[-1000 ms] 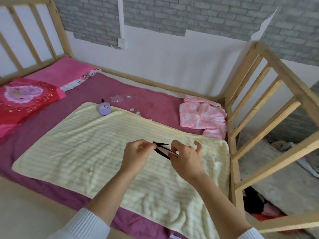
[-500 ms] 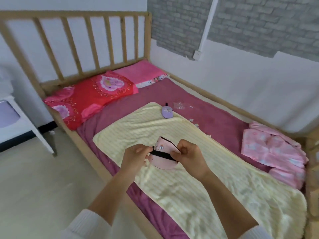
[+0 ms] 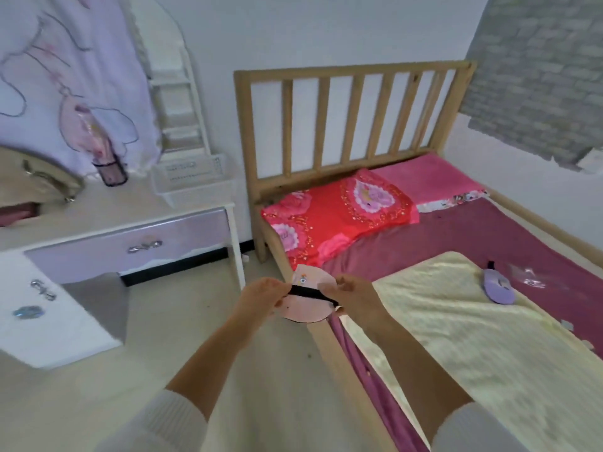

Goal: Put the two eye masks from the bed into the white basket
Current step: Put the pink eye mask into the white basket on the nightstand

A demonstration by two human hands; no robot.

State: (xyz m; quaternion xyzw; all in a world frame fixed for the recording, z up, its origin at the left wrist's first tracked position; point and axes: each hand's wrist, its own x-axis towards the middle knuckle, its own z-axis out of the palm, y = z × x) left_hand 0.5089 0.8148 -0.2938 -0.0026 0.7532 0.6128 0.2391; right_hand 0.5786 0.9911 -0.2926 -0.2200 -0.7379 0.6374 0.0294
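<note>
Holding the pink eye mask (image 3: 301,309) between both hands above the floor, just off the near edge of the bed (image 3: 326,340), the person has it clear of any support; it rests on nothing but the fingers. The left hand (image 3: 261,300) pinches the mask's left end and the right hand (image 3: 354,296) pinches its right end, fingers closed on the fabric and on the black strap (image 3: 308,291) that runs across it. The mask's long axis therefore lies roughly left to right, spanning the gap between the two hands, with its face turned toward the camera. The white basket (image 3: 192,179) sits at the back right corner of the desk (image 3: 124,216), close to the headboard (image 3: 352,119), and lies ahead of the hands and to their left, well apart from the mask. The left hand is the nearer of the two to the basket, so the carry probably runs forward and leftward over the right edge of the desk, with the mask lowered into the open top. The purple eye mask (image 3: 497,287) lies on the yellow blanket (image 3: 456,337) near its far edge, well to the right of the right hand and untouched; it appears to be the second item to collect.
</note>
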